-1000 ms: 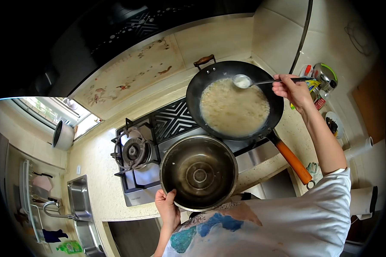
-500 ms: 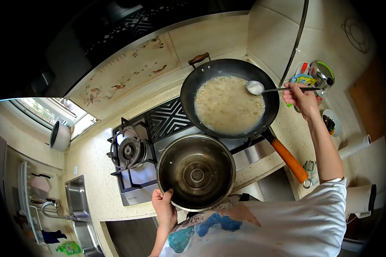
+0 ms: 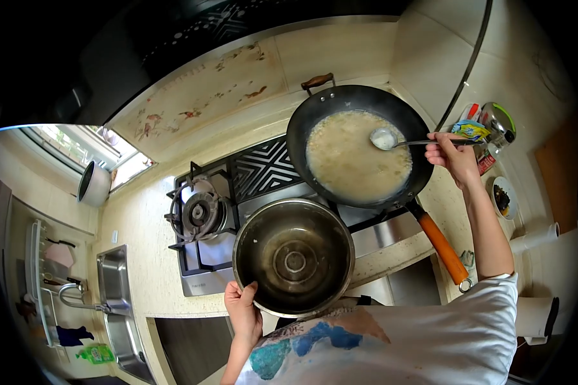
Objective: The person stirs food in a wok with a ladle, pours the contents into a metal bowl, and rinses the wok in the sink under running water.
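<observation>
My left hand grips the near-left rim of a metal bowl, thumb over the edge; only a thin film shows inside it. My right hand is closed round the dark handle of a ladle. The ladle's bowl carries some whitish, cloudy food and hangs over the right part of the wok's contents. Under it, a black wok stands on the right side of the stove, holding cloudy beige soup with small pale bits. The wok's wooden handle points towards me.
Left on the gas stove is a bare burner. Beyond the counter's left end lie a double sink and a pot by the window. On the right are a kettle, seasoning packets and a plate of dark food.
The camera view has shifted, so the wok and stove sit further right in the picture. The ladle stays over the soup, and the bowl stays in my left hand.
</observation>
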Motion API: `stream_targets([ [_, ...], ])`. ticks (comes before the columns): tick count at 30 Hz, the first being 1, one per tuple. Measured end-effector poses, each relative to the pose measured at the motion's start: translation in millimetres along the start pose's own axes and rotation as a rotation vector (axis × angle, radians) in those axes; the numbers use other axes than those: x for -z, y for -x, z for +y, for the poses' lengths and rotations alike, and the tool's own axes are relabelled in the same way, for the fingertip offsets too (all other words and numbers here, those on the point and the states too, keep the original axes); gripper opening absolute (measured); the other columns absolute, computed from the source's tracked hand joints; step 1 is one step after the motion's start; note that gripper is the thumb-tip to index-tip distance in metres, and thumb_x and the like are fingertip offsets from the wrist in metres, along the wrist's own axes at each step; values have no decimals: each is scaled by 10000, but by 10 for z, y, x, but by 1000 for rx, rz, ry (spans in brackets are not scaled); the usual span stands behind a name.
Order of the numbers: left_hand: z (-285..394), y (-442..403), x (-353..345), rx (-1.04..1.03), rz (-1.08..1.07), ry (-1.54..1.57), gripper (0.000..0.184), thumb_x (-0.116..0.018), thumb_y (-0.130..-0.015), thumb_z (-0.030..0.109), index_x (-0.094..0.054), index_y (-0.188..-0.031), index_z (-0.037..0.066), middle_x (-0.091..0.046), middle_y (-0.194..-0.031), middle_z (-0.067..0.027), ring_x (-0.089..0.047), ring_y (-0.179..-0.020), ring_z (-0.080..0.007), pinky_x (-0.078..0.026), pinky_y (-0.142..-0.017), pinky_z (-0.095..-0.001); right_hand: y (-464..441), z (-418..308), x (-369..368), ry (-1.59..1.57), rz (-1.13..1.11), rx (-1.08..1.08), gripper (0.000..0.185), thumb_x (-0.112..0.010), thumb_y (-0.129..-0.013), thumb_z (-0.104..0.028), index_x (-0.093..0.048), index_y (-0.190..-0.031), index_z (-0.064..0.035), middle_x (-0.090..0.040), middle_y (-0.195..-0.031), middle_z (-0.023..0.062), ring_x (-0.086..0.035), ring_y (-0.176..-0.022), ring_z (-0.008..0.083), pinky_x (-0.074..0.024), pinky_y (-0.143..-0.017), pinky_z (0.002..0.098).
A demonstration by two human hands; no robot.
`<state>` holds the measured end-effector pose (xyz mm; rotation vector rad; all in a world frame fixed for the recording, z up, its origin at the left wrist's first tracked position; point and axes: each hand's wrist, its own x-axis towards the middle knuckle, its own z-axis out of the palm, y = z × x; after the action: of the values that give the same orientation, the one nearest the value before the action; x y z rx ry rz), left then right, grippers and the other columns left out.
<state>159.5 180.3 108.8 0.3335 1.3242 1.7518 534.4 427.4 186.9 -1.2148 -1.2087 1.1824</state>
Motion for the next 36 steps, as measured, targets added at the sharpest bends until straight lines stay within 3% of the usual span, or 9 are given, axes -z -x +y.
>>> stream_targets([
  [10,109,62,293,-2,-1,90,251,-530,-743,-101,-393,-666,95,-468,-653,16,-409,-580,-50,-374,-604,-183,509,-483,-573,80,-115,7,279,-475,-884,-209,-551,-971,44,-592,-773,88,-582,-640,132,-513,-586,231],
  [19,440,463,1281,-93,44,164,225,-560,-740,-76,-426,-666,89,-433,-577,47,-365,-502,-31,-331,-505,-174,1629,-998,-1773,54,-389,36,280,-521,-859,-212,-544,-936,57,-594,-720,118,-592,-587,163,-503,-519,236],
  [24,557,875,2194,-162,201,216,165,-593,-735,-45,-476,-710,68,-517,-633,24,-453,-549,-33,-403,-547,-178,2279,-1004,-2690,-11,-732,-1,241,-486,-870,-160,-547,-927,66,-603,-711,142,-602,-559,175,-518,-482,242],
  [31,793,1614,3354,-315,489,290,213,-597,-739,-30,-433,-673,89,-484,-597,35,-422,-509,-24,-360,-485,-165,3231,-730,-4043,-8,-1158,-67,234,-489,-866,-155,-554,-914,65,-607,-710,142,-605,-567,173,-519,-490,242],
  [36,791,2129,4122,-376,741,316,236,-596,-734,-30,-416,-662,104,-448,-583,45,-381,-496,-18,-335,-472,-163,3829,-640,-5006,15,-1334,-35,243,-484,-871,-163,-553,-923,64,-609,-716,131,-599,-566,156,-508,-506,227],
])
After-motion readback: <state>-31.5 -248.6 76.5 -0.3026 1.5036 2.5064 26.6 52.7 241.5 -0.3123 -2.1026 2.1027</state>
